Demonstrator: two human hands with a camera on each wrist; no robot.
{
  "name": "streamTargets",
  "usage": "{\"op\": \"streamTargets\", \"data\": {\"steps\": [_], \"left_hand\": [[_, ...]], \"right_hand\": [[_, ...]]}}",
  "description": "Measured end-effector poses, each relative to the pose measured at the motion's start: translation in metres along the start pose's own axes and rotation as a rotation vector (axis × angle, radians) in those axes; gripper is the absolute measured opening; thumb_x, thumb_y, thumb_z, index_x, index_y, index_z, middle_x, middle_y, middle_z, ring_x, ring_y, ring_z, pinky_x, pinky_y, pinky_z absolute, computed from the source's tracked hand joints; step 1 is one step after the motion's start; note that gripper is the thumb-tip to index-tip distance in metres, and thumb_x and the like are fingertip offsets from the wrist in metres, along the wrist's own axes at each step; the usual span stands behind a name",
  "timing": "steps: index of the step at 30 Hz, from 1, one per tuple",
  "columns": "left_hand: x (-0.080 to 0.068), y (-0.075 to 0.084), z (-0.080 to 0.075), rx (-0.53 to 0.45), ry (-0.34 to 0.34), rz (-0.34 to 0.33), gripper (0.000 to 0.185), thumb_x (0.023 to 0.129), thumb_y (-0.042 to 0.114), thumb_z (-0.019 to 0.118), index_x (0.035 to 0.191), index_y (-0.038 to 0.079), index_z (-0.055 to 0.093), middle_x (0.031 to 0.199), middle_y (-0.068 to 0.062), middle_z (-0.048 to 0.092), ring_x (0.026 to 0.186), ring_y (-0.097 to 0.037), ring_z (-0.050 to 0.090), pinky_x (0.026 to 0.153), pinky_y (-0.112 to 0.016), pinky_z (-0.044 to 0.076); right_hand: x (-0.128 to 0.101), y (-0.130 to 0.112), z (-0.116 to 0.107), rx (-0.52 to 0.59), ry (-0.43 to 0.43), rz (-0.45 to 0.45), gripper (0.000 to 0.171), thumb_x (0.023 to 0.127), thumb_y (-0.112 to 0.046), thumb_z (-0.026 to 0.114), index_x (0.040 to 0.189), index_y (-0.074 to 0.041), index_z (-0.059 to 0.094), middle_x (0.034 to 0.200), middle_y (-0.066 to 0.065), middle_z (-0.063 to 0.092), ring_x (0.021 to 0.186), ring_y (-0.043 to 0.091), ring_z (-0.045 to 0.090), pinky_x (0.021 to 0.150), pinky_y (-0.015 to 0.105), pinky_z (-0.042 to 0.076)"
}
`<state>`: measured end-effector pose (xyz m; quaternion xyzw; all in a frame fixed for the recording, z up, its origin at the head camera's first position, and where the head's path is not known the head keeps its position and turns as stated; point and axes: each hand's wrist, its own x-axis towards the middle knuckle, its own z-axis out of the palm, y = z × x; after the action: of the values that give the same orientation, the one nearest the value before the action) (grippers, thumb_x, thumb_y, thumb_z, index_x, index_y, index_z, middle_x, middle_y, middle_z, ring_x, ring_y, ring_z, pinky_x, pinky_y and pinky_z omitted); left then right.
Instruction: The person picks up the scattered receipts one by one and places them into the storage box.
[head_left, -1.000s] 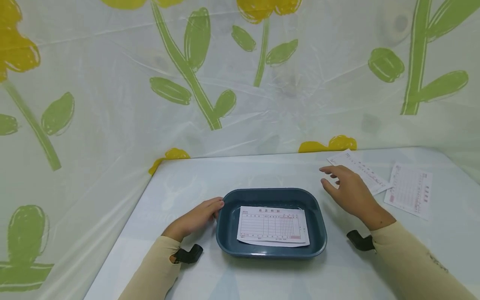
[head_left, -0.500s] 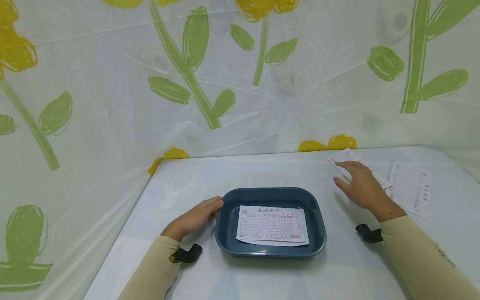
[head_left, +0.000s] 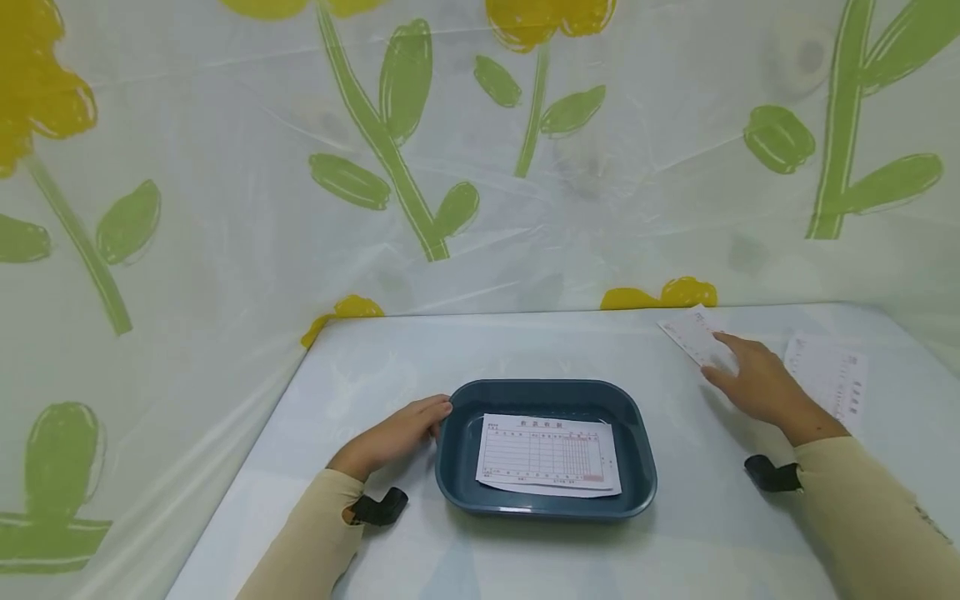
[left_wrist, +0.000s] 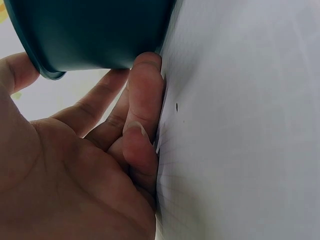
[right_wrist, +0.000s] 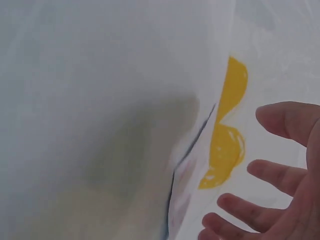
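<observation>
Left hand [head_left: 397,433] rests on the table [head_left: 525,350] against the left wall of the dark teal tray [head_left: 450,467]; in the left wrist view its fingers [left_wrist: 142,100] lie relaxed and only lightly bent, touching the tray's underside edge rather than gripping it. Tray sits near the front middle of the table and holds a printed slip [head_left: 549,454] lying flat, with the edge of another sheet showing beneath it. Right hand [head_left: 757,383] is out to the far right, fingers spread and fairly straight, hovering over or just touching the nearer loose slip [head_left: 693,337]; contact cannot be told for sure. A second loose slip [head_left: 832,379] lies just beyond, to the right of that hand. Flower-printed plastic sheeting [head_left: 480,150] hangs behind and to the left. Judged step: reaching for the next loose slip while the other hand steadies the tray. Next move likely calls for pressing or pinching the thin paper off the slick table cover, which may need a slide toward an edge or a lifted corner.
</observation>
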<state>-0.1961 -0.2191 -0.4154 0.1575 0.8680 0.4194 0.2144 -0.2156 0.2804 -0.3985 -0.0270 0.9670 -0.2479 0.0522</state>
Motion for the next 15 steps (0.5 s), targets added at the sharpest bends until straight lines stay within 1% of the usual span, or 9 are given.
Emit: {"op": "streamTargets", "data": {"steps": [1,6,10,15], "left_hand": [[0.000,0.000,0.000,0.004,-0.001,0.002,0.038,0.109,0.037,0.031,0.103,0.010,0.057,0.085,-0.003,0.052,0.086,-0.019,0.050,0.077,-0.035,0.040],[0.000,-0.003,0.000,-0.001,0.000,-0.007,0.036,0.109,0.036,0.032,0.109,0.011,0.057,0.085,-0.003,0.053,0.086,-0.019,0.051,0.078,-0.035,0.040],[-0.001,-0.003,0.000,-0.008,0.003,-0.012,0.036,0.108,0.037,0.032,0.110,0.011,0.057,0.085,-0.003,0.054,0.086,-0.019,0.051,0.079,-0.035,0.040],[-0.002,-0.001,0.000,0.004,0.009,-0.026,0.038,0.108,0.040,0.032,0.112,0.012,0.058,0.086,-0.002,0.055,0.088,-0.019,0.051,0.080,-0.035,0.040]], "right_hand": [[0.000,0.001,-0.003,-0.010,-0.012,0.007,0.077,0.098,-0.030,0.057,0.153,0.009,0.020,0.151,0.042,0.023,0.138,0.061,0.021,0.108,0.073,0.023],[0.003,0.010,-0.014,-0.058,-0.072,0.035,0.080,0.097,-0.033,0.058,0.151,0.011,0.020,0.148,0.045,0.022,0.135,0.064,0.021,0.107,0.074,0.024],[0.005,0.017,-0.018,-0.079,-0.101,0.026,0.083,0.096,-0.035,0.060,0.150,0.014,0.020,0.144,0.048,0.024,0.132,0.066,0.025,0.104,0.074,0.027],[0.007,0.022,-0.022,-0.102,-0.161,0.058,0.089,0.095,-0.042,0.061,0.149,0.015,0.018,0.144,0.048,0.025,0.130,0.066,0.029,0.103,0.074,0.030]]}}
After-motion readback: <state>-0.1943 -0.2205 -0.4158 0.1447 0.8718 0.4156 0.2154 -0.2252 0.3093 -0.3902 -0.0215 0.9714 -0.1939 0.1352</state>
